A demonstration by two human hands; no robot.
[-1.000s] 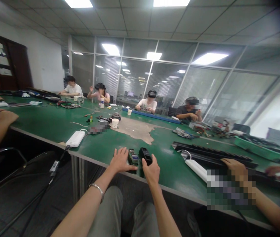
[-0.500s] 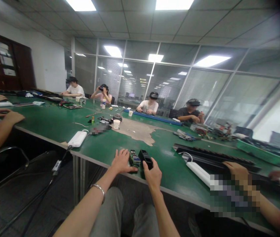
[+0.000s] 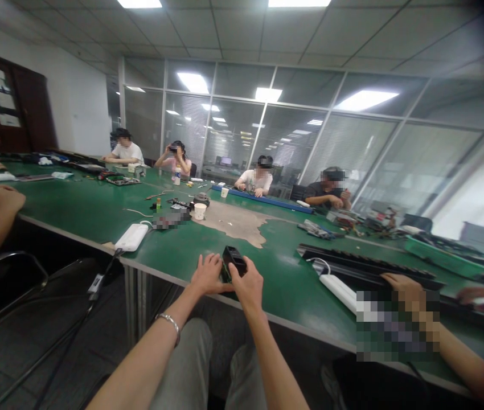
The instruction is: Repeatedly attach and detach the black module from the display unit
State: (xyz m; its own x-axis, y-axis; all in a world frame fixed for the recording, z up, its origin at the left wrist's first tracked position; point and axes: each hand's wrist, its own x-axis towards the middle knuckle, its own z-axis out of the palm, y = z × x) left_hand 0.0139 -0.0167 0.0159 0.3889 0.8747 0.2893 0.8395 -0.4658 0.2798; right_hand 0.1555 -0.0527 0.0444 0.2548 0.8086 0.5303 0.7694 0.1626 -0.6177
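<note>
Recorded a long green worktable point(image 3: 97, 210) across the whole lower view, with a bare brown patch point(image 3: 236, 225) worn into its centre. Noted a glass partition point(image 3: 353, 154) behind it and four seated people point(image 3: 253, 182) along the far edge. Located a long black tray point(image 3: 353, 265) on the table to the right, with a co-worker's hand point(image 3: 402, 283) resting on its near end. Found a white power strip point(image 3: 131, 237) near the front-left table corner and a second white power strip point(image 3: 338, 289) just beside the tray. Found the left hand point(image 3: 208, 274) open, palm down, fingers spread flat on the table at the near edge, gripping nothing. Found the right hand point(image 3: 248, 286) just beside it, fingers curled shut around the lower end of a black device point(image 3: 234, 256). Observed the device tilted at the near table edge between the two hands, upper end clear of the fingers; left contact with the table surface undetermined. Noted a white paper cup point(image 3: 200, 211) well beyond the hands, beside the brown patch, and a thin metal bracelet point(image 3: 168, 323) on the left wrist.
</note>
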